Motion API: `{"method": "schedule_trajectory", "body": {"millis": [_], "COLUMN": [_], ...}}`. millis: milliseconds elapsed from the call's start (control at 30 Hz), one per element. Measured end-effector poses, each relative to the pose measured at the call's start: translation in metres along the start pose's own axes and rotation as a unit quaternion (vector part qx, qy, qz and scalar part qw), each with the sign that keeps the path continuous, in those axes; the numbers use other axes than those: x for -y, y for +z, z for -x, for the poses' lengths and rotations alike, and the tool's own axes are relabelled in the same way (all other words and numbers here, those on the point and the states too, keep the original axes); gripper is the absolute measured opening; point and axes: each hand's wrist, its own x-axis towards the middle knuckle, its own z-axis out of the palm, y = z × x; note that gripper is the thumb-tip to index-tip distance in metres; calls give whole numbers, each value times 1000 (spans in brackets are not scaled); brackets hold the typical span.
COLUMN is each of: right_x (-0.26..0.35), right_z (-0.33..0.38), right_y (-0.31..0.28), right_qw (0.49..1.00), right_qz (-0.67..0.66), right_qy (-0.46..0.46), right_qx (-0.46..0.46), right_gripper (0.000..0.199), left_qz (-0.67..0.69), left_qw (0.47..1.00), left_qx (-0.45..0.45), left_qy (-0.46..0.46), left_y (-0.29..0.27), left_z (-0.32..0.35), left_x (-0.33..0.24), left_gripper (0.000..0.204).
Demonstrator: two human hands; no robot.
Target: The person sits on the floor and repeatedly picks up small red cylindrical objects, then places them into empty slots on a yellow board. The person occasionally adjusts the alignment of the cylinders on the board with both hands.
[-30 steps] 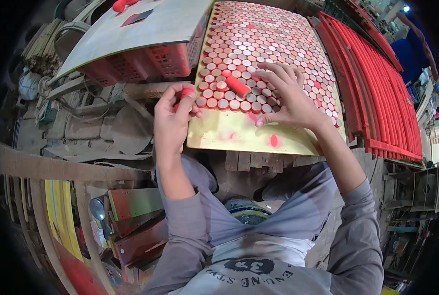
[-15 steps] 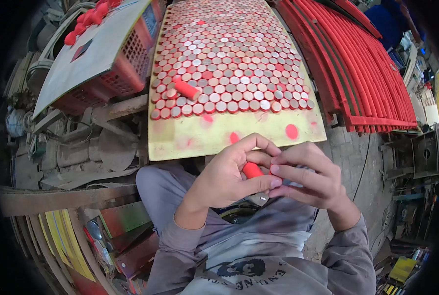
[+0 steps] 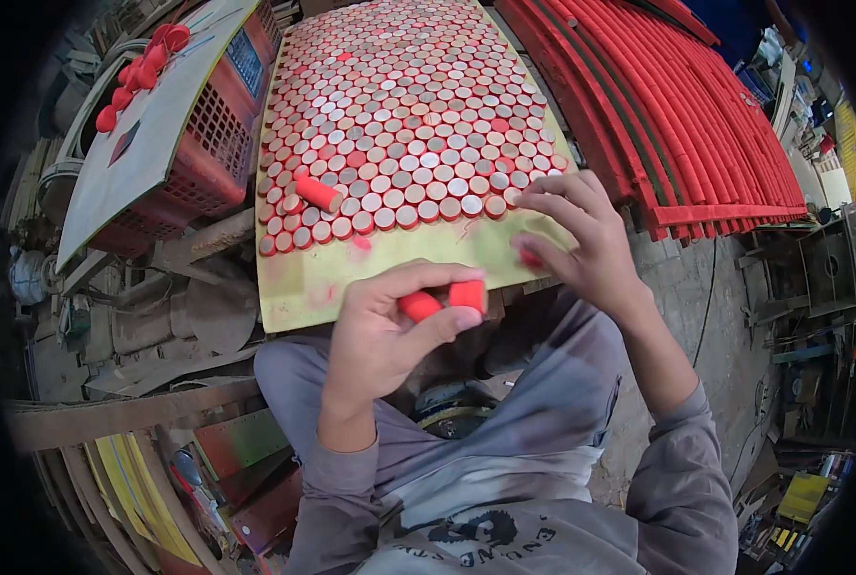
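Note:
A yellow-green board (image 3: 313,283) lies in front of me, packed with several upright red tubes (image 3: 418,125) whose tops look silver. One red tube (image 3: 318,194) lies on its side on top of them near the left. My left hand (image 3: 385,331) is below the board's near edge, shut on two short red tubes (image 3: 442,300). My right hand (image 3: 581,240) is at the board's near right corner, pinching a small red tube (image 3: 529,256) between its fingertips.
A red plastic crate (image 3: 203,144) with a grey lid carrying loose red tubes (image 3: 140,72) stands left of the board. Long red rods (image 3: 696,115) lie stacked on the right. Metal machine parts crowd the lower left, shelves the right edge.
Both hands had come together near my lap around a red tube. Now the right hand has moved up to the board's near right corner, while the left stays low holding tubes.

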Motion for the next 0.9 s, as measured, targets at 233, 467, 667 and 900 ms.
{"method": "schedule_trajectory", "body": {"millis": [233,467,667,900], "right_x": [-23,-16,-14,-27], "right_z": [-11,-9,4,16], "right_y": [26,10,3,7], "right_qw": [998,997,989,983], "right_qz": [47,75,31,124], "right_qy": [4,15,140,123], "right_qx": [35,34,-29,-55], "right_gripper": [23,28,42,48], "left_qz": [-46,-28,-10,271], "left_qw": [995,995,996,962], "left_qx": [-72,-80,-82,17], "left_qy": [60,47,39,-36], "left_y": [-29,-41,-38,6], "left_z": [10,13,-3,-17], "left_x": [-20,-22,-7,23], "left_gripper": [35,33,41,36]}}
